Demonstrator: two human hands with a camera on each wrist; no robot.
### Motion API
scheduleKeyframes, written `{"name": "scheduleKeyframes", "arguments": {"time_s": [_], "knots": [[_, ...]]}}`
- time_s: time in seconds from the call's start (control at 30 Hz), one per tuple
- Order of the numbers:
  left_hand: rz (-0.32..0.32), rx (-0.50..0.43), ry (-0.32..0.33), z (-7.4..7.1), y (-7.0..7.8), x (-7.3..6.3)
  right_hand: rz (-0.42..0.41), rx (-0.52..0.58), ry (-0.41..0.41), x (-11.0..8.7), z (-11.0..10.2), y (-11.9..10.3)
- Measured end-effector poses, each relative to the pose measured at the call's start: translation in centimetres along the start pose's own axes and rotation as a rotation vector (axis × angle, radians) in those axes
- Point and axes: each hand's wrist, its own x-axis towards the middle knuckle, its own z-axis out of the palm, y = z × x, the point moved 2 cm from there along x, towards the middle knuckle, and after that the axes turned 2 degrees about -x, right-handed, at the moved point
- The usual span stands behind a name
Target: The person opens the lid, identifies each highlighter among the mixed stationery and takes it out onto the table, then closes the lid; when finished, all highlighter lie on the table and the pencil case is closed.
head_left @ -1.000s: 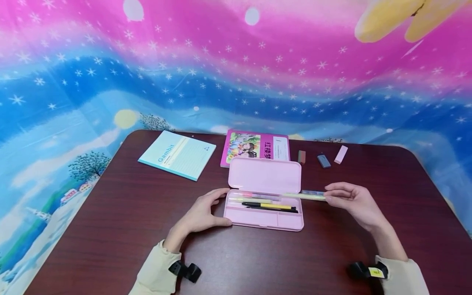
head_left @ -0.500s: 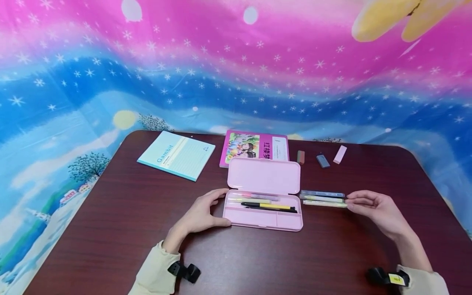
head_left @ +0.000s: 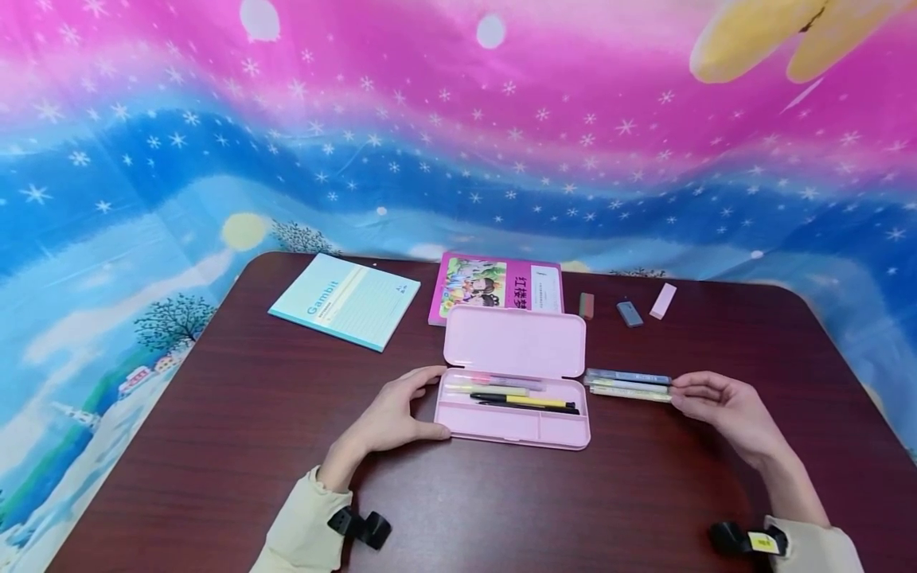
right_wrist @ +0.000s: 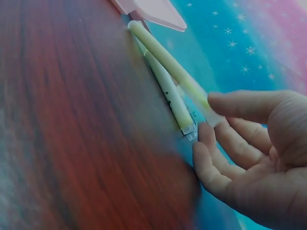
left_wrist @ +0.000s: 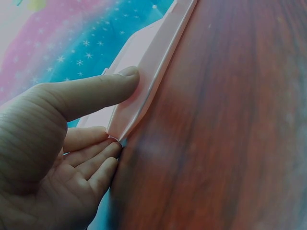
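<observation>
An open pink pencil case [head_left: 458,422] lies on the table, its lid tilted back. Inside are a yellow-and-black pen [head_left: 526,400] and several others. My left hand [head_left: 387,410] holds the case's left end, thumb at the front corner and fingers behind; the left wrist view shows the thumb [left_wrist: 103,91] against its side. Right of the case, a blue pen [head_left: 630,376] and pale yellow-green pens lie side by side. My right hand [head_left: 731,410] pinches the near end of one yellow-green pen [right_wrist: 168,60]; another pale pen [right_wrist: 168,91] lies beneath it.
Behind the case is a pink picture book [head_left: 476,278], partly covered by the lid. A light blue notebook [head_left: 344,302] lies back left. At the back right are a red-green eraser [head_left: 587,305], a grey-blue eraser [head_left: 630,313] and a pale pink block [head_left: 662,301].
My right hand has moved right with the yellow-green pen, from over the case's right edge down beside the other pens. The left hand has stayed on the case.
</observation>
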Motion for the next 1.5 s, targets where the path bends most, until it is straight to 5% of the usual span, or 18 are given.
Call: {"name": "scheduleKeyframes", "arguments": {"time_s": [0.7, 1.5], "knots": [[-0.008, 0.005, 0.001, -0.1, 0.1, -0.1, 0.047, -0.211, 0.064, 0.4, 0.6, 0.1], [-0.007, 0.008, -0.003, -0.1, 0.1, 0.0, 0.013, -0.192, 0.078, -0.1, -0.4, -0.2]]}}
